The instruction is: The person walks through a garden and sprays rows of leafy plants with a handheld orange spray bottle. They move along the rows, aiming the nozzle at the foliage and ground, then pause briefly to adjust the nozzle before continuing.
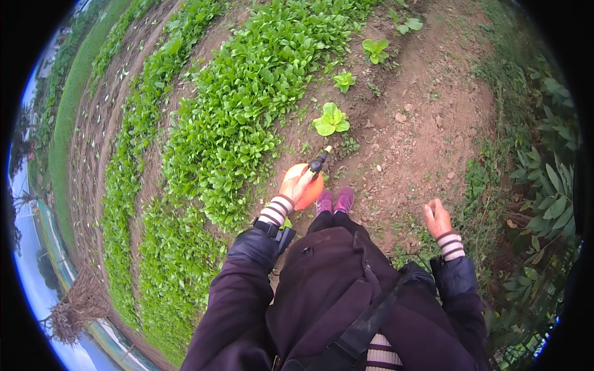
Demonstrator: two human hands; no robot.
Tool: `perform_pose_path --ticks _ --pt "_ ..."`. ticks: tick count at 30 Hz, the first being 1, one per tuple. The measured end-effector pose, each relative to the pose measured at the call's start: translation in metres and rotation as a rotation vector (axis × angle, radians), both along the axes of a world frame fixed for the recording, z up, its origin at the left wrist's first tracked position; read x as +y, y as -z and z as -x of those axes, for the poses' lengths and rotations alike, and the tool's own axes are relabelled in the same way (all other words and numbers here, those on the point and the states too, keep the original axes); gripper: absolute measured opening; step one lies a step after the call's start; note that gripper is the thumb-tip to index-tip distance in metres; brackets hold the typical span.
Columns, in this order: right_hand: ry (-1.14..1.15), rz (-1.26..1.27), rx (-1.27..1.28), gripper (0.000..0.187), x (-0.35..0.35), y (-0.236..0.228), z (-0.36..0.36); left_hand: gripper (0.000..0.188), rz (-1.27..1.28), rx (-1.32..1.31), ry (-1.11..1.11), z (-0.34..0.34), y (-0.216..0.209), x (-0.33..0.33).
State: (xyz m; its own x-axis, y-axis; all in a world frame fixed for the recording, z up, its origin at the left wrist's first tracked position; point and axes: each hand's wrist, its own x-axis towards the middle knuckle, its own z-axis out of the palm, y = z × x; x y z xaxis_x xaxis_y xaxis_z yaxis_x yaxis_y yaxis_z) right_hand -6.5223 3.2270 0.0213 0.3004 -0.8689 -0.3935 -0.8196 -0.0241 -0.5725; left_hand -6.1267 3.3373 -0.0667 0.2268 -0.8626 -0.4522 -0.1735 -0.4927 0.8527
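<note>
My left hand is closed around an orange spray bottle with a black spray head. The tip of its nozzle points forward, toward a small light-green leafy plant in the soil just beyond. Part of the bottle is hidden behind my fingers. Off to the right side of my body, my right hand hangs with its fingers loosely curled in, and nothing shows in them. Striped cuffs stick out of both dark sleeves.
Dense leafy greens grow in a bed to the left. More young plants line the soil ahead. My pink shoes stand beside a bare dirt strip. Tall bushes border the right, and a dry straw bundle is at lower left.
</note>
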Motion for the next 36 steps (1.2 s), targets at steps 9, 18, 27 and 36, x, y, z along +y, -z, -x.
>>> perform_pose_path --ticks 9,18,27,36 --pt "0.260 -0.067 0.060 0.014 0.078 0.053 0.085 0.050 -0.085 0.031 -0.104 -0.011 0.063 0.003" --pt "0.515 -0.282 0.140 0.019 0.148 0.083 0.133 0.034 -0.226 0.124 -0.166 -0.011 0.094 -0.020" --pt "0.675 -0.365 0.135 0.019 0.194 0.084 0.155 0.035 -0.342 0.138 -0.227 -0.008 0.117 -0.026" --pt "0.735 -0.412 -0.001 0.013 0.203 0.087 0.167 0.029 -0.459 0.252 -0.294 -0.005 0.137 -0.023"
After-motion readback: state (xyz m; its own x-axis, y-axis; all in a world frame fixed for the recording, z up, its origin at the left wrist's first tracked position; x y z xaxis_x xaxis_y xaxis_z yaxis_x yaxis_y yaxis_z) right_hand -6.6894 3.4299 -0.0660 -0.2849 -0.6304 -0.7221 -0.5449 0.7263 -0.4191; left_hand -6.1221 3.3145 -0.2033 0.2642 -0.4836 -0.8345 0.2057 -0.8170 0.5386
